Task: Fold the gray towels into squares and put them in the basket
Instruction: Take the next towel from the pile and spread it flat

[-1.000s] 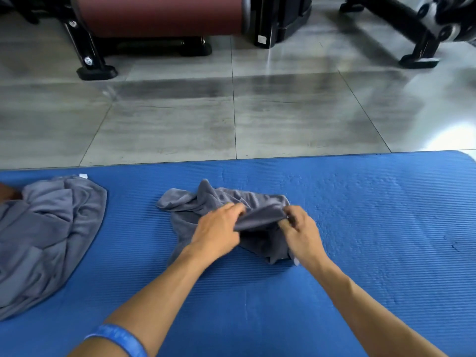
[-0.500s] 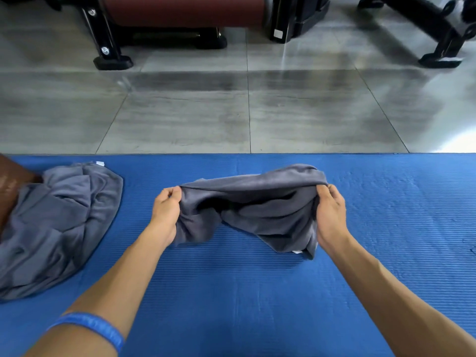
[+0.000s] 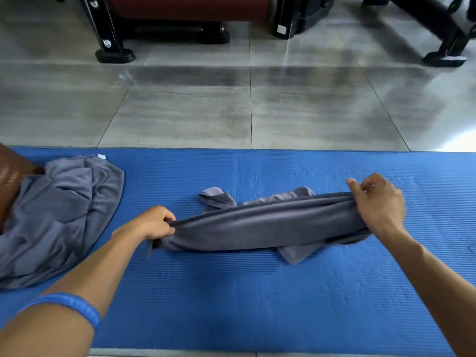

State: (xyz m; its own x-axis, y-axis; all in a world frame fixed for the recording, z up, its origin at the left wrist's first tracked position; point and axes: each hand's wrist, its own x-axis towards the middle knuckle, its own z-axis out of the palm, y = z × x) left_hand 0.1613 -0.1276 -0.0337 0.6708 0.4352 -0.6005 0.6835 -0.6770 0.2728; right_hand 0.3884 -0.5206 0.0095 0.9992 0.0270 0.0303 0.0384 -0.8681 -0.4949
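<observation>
Head view, from the left: a brown woven basket shows only partly at the frame edge, and whether anything lies inside cannot be told. A heap of gray towels lies crumpled against it on the blue mat. Further right, the left hand pinches one end of a gray towel, stretched low over the mat to the right hand, whose fingers curl around the other end.

The person is wearing a thin blue rubber wristband on the left forearm; both forearms are showing bare, no sleeves reaching them, and the right wrist is carrying nothing.
</observation>
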